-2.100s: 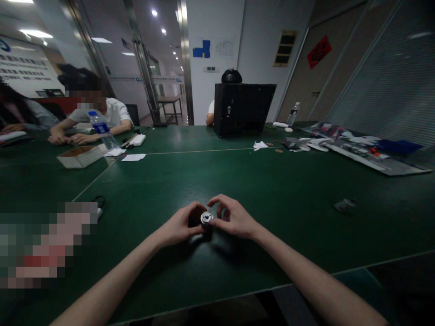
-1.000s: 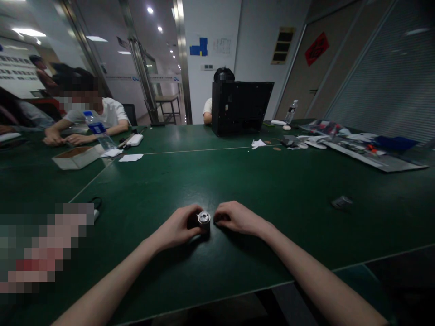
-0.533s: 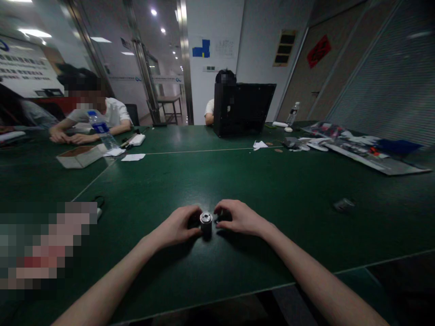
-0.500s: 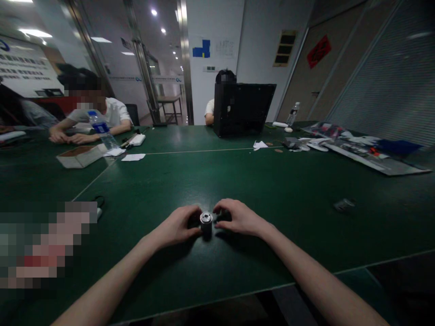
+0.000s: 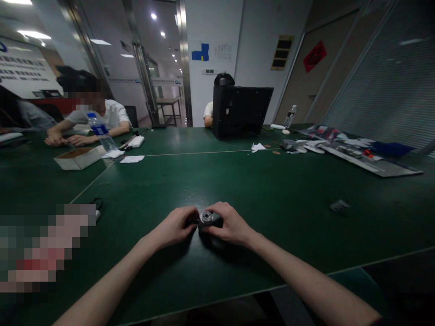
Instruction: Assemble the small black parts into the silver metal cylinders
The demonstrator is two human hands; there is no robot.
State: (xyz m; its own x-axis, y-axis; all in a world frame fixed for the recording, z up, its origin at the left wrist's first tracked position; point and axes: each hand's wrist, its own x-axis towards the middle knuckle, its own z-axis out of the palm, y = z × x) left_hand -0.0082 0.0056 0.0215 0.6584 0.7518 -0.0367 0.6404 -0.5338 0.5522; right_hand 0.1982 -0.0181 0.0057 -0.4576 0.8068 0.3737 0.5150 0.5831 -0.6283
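Observation:
A small dark cylinder with a silver metal top (image 5: 205, 218) stands on the green table (image 5: 258, 190) right in front of me. My left hand (image 5: 176, 225) curls against its left side, fingers closed round it. My right hand (image 5: 228, 222) wraps the right side, thumb and fingers pinched on the part. The lower body of the part is hidden between my fingers.
A small grey object (image 5: 339, 206) lies to the right. A black cable (image 5: 98, 206) sits at the left. Far off are a cardboard box (image 5: 77, 158), a water bottle (image 5: 99, 131), a black case (image 5: 241, 111), papers and seated people (image 5: 91, 115).
My right hand has closed in from beside the part and now grips it. The left hand stays on the part's left side. The view has shifted slightly.

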